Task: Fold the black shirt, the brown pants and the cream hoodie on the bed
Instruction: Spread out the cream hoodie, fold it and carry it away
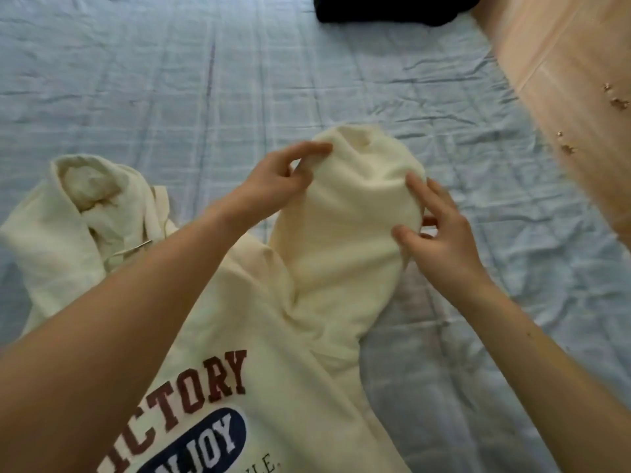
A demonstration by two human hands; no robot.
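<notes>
The cream hoodie (263,336) lies print-up on the bed (170,80), its sleeve (348,230) bunched and pinched at either edge by the left hand (273,180) and right hand (440,233), and I'd guess so light a pinch lets the thick fabric slip, skewing the fold.

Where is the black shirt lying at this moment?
In the head view the black shirt lies at the top edge, right of centre, on the blue sheet, near the tiled floor and beyond the cream hoodie.
</notes>
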